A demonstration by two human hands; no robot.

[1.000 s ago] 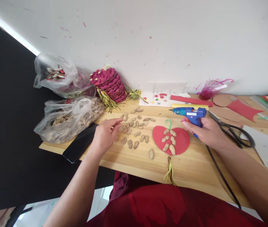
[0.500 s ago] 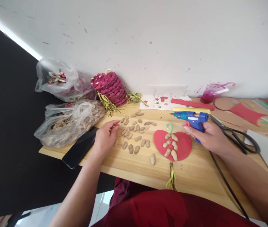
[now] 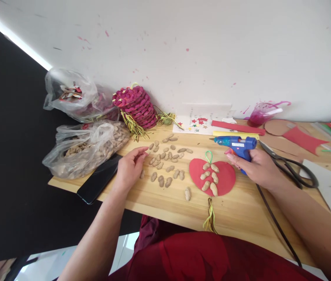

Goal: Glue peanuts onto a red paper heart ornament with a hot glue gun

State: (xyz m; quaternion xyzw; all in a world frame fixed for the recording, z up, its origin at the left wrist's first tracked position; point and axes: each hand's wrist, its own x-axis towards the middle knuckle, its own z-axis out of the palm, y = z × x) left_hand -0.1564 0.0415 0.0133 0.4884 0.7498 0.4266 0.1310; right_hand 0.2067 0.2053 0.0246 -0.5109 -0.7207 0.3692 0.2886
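Observation:
My right hand (image 3: 257, 166) is wrapped round the grip of a blue glue gun (image 3: 237, 144), its nozzle pointing left over the table. Below the nozzle lies a red heart-shaped paper cutout (image 3: 227, 181). Two rows of peanuts (image 3: 206, 186) run down its middle, with a green loop (image 3: 209, 157) at the top and a yellow-and-brown yarn tassel (image 3: 210, 216) at the bottom. To the left, my left hand (image 3: 131, 166) hovers beside several loose peanuts (image 3: 169, 168), fingers loosely curled and apart, holding nothing I can see. One loose peanut (image 3: 188, 193) rests near the cutout.
At left are a plastic bag of peanuts (image 3: 95, 144), another plastic bag (image 3: 68, 93) and a black phone (image 3: 99, 179). Stacked purple decorations (image 3: 138, 107) lean on the wall. Scissors (image 3: 291, 168) lie beyond my right hand; the gun's cord (image 3: 276, 222) crosses the front edge.
The whole view has shifted very slightly. Both hands keep their places, and the glue gun stays in my right hand.

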